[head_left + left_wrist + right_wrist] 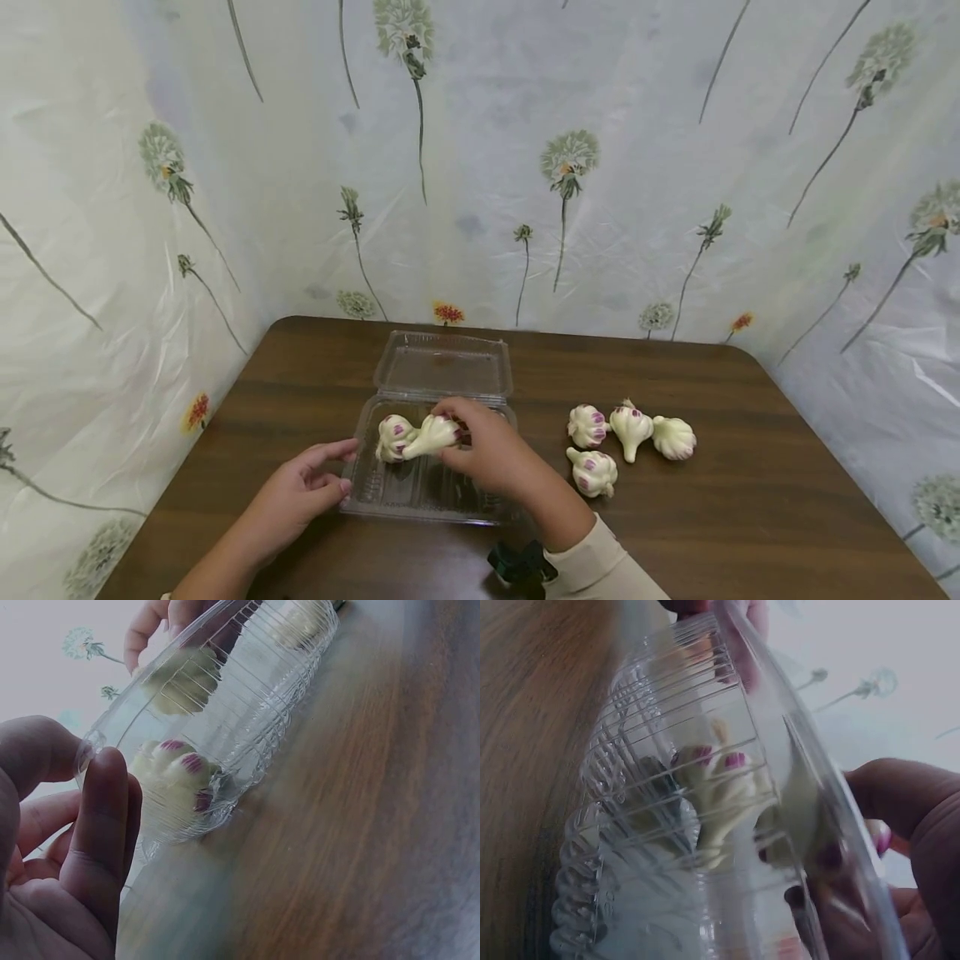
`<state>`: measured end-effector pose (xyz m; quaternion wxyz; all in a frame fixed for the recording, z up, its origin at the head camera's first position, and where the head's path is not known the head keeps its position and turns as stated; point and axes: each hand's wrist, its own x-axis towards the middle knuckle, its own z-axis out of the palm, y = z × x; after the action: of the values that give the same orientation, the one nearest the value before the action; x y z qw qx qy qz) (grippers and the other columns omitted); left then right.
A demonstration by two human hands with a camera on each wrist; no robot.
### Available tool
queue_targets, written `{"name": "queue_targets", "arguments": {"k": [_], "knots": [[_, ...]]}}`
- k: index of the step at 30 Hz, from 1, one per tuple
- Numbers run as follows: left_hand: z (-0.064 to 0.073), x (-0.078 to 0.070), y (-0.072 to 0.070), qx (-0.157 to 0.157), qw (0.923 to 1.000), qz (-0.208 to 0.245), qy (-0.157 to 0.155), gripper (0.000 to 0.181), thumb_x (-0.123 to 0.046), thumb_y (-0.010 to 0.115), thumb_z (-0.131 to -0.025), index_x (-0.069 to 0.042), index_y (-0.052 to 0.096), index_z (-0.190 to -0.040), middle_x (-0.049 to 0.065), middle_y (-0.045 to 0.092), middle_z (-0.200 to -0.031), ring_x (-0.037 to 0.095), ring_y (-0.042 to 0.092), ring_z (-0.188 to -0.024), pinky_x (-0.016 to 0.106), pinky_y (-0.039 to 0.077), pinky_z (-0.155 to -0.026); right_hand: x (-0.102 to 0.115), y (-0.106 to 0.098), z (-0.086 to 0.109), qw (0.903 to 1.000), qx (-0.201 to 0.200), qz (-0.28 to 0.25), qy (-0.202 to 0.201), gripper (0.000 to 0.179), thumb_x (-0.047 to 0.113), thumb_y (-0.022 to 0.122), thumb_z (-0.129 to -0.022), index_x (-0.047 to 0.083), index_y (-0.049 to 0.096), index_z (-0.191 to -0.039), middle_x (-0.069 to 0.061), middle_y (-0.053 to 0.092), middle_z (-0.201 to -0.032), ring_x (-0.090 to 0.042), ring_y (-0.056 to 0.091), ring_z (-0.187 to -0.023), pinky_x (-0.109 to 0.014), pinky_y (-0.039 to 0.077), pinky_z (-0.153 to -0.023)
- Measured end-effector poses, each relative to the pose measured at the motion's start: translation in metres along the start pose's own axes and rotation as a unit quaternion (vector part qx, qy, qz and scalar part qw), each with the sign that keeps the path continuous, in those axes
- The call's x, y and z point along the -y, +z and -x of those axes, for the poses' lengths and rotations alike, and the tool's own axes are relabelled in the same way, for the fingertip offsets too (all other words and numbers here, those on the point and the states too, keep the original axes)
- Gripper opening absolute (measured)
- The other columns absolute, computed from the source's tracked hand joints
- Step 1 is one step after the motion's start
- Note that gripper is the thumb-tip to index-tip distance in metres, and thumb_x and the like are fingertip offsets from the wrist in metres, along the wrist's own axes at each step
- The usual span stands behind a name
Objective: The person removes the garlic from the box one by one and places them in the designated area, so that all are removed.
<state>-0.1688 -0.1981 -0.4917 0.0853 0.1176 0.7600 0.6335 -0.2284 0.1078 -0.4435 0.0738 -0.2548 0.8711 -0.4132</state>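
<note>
A clear plastic clamshell container (480,510) lies with its lid folded back on the table. My left hand (296,492) pinches the left rim of the container between thumb and fingers, as the left wrist view shows up close. One garlic bulb (395,437), white with purple marks, sits at the left inside the base. Over the base, my right hand (487,450) holds a second garlic bulb (433,436), its stem pointing left toward the first one. Through the clear wall in the right wrist view, a purple-marked garlic bulb (731,787) shows near the right fingers.
Several more garlic bulbs (632,427) lie grouped on the brown wooden table (750,500) to the right of the container. The open lid (444,367) extends toward the back edge. A flower-printed curtain (480,167) hangs behind and at both sides.
</note>
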Motion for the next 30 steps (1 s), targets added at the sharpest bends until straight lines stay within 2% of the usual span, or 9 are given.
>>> {"name": "queue_targets", "arguments": {"k": [5,10,23,30], "knots": [[0.001,0.001,-0.001,0.001,1.0000,-0.003,-0.006,0.058,-0.004,0.071,-0.097,0.001,0.051,-0.151,0.027,0.052,-0.142,0.009,0.067,-0.084,0.025,0.059,-0.076,-0.004,-0.002,0.008,0.9986,-0.011,-0.050,0.017,0.045,0.020,0.074,-0.099,0.019,0.057,-0.141,-0.002,0.063,-0.134,-0.020,0.064,-0.119,-0.044,0.056,-0.102],[0.001,0.002,-0.001,0.004,1.0000,0.003,-0.007,0.058,-0.004,0.070,-0.097,0.002,0.050,-0.151,0.028,0.051,-0.141,0.008,0.067,-0.083,0.025,0.059,-0.076,-0.009,-0.003,0.015,0.9970,-0.041,-0.061,0.022,0.047,0.026,0.074,-0.099,0.021,0.056,-0.143,-0.005,0.061,-0.139,-0.021,0.064,-0.121,-0.043,0.056,-0.101],[-0.003,-0.002,-0.002,0.004,1.0000,0.006,-0.002,0.058,-0.002,0.070,-0.096,0.003,0.050,-0.151,0.027,0.051,-0.141,0.008,0.066,-0.082,0.025,0.059,-0.077,-0.020,-0.007,0.037,0.9850,-0.151,-0.076,0.033,0.053,0.018,0.077,-0.097,0.018,0.056,-0.145,0.000,0.063,-0.133,-0.017,0.061,-0.124,-0.038,0.055,-0.105],[-0.001,-0.001,-0.003,0.004,0.9999,0.003,-0.014,0.058,-0.006,0.071,-0.098,0.000,0.050,-0.151,0.026,0.051,-0.143,0.009,0.065,-0.081,0.026,0.058,-0.076,-0.024,-0.010,0.048,0.9791,-0.180,-0.083,0.045,0.051,0.015,0.079,-0.095,0.020,0.057,-0.142,-0.001,0.063,-0.131,-0.021,0.061,-0.122,-0.037,0.055,-0.105]]}}
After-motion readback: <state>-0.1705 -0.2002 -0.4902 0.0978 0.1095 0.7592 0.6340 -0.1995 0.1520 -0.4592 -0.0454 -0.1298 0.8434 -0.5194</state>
